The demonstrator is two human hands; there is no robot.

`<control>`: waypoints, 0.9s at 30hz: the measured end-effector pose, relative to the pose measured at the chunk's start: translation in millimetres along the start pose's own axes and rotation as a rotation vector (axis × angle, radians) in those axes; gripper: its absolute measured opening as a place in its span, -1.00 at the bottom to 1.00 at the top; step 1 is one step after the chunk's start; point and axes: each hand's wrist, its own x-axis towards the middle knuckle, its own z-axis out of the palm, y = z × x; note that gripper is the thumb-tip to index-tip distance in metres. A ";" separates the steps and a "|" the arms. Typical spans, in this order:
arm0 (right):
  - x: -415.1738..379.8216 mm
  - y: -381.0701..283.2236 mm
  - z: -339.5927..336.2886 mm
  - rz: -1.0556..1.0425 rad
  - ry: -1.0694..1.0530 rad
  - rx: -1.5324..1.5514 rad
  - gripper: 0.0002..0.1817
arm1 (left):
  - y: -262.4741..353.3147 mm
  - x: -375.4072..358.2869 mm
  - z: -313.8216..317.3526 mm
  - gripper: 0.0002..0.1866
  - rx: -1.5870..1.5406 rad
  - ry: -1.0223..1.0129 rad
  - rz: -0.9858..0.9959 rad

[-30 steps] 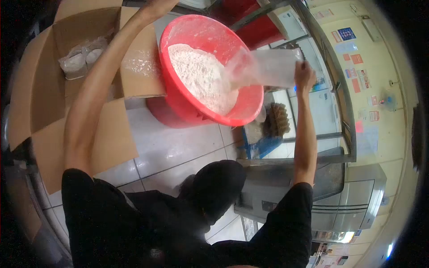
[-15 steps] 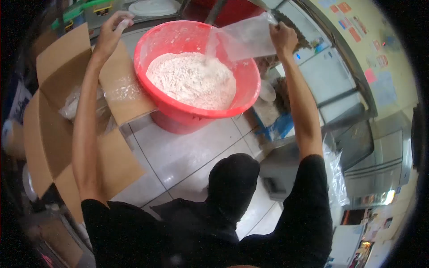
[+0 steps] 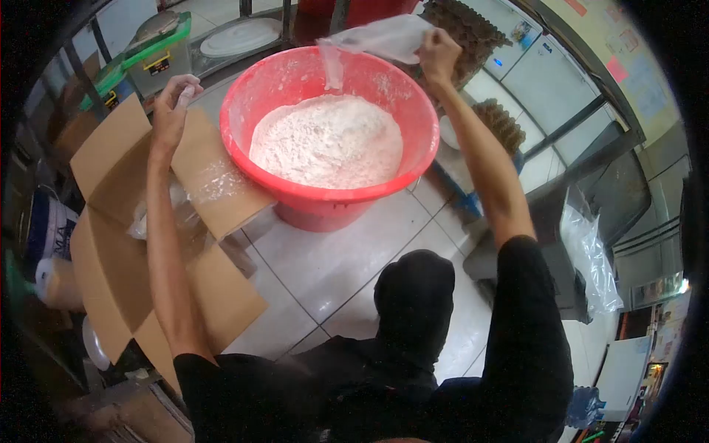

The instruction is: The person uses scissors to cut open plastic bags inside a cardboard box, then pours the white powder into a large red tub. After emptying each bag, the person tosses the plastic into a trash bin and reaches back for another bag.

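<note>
My right hand (image 3: 439, 55) grips one end of a translucent plastic bag (image 3: 380, 38), which stretches left over the far rim of a large red tub (image 3: 317, 193). The bag's loose end droops inside the tub, above a broad mound of whitish powder (image 3: 325, 140). My left hand (image 3: 176, 103) is raised left of the tub, above the flaps of an open cardboard box (image 3: 111, 258). Its fingers are curled together, dusted white, and whatever they may hold is too small to name.
Crumpled clear plastic (image 3: 185, 210) lies in the box. Behind it stand a green-lidded container (image 3: 159, 63) and a white lid (image 3: 240, 38). Egg trays (image 3: 469, 44) are at the back right. A grey bin (image 3: 550, 251) with a plastic bag stands at the right.
The bag has gone from hanging broad over the tub to a flatter, narrower stretch. My right hand has shifted slightly left and up; my left hand has come lower. The whole view has shifted.
</note>
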 end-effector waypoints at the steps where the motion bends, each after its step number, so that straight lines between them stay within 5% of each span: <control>1: -1.8 5.7 3.0 0.001 -0.025 0.028 -0.78 | 4.7 -2.1 1.5 -0.86 -0.006 0.000 -0.029; 7: -18.6 22.0 -4.8 0.205 -0.023 0.019 -0.72 | 1.7 -4.1 6.7 -0.87 0.019 -0.045 -0.021; 10: -23.9 34.1 -1.6 0.298 0.037 0.384 -0.70 | 2.1 -3.2 8.3 -0.87 0.036 -0.083 -0.008; 13: -34.0 49.4 -0.6 0.278 -0.217 0.322 -0.72 | -4.6 -3.5 9.6 -0.88 0.025 -0.119 0.008; 14: -35.2 48.6 0.6 0.341 -0.107 0.370 -0.74 | -5.2 -3.8 10.3 -0.88 0.021 -0.129 -0.009; 18: -42.7 40.9 -5.7 0.322 -0.207 0.240 -0.73 | -7.3 -5.0 10.2 -0.87 0.052 -0.176 -0.019; 24: -37.1 8.1 -69.7 0.579 0.058 0.341 -0.77 | -40.5 0.3 -5.7 -0.81 0.196 -0.221 -0.020; 26: -35.7 19.1 -101.7 0.546 0.126 0.642 -0.80 | -39.6 0.8 -9.1 -0.79 0.216 -0.265 -0.153; 27: -34.9 28.7 -123.0 0.535 0.132 0.459 -0.78 | -45.0 -0.4 -16.4 -0.78 0.267 -0.294 -0.177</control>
